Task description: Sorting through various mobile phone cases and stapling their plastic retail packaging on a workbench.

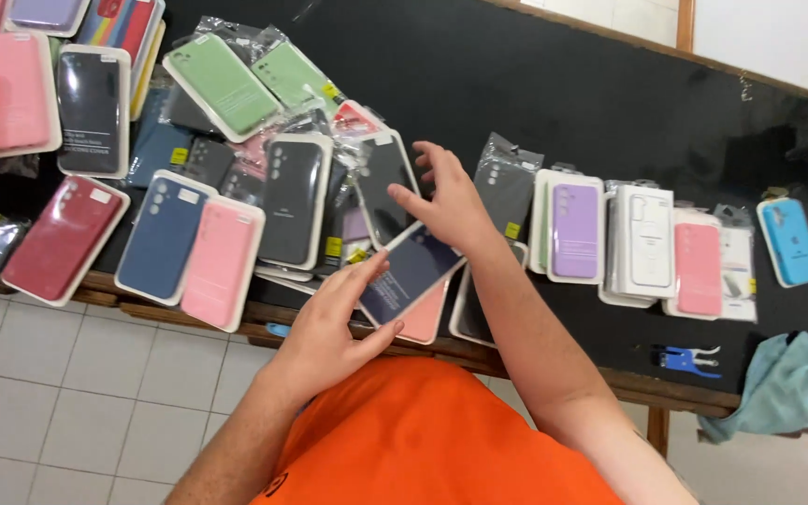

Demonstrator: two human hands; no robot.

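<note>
Two hands meet over one dark navy case [411,273] at the near edge of the desk [610,103]. The case's long axis runs diagonally, low-left to upper-right, and it lies on a pink case [425,323]. The left hand [329,327] pinches its lower-left end, thumb under, fingers [359,276] together on top. The right hand [449,201] rests at its upper end, fingers [430,170] spread and lifted toward a black case [383,182]. Both hands touch it. The case is glossy, flat, white-framed, in clear wrap.

Blue stapler [687,359], teal cloth [787,385]
</note>
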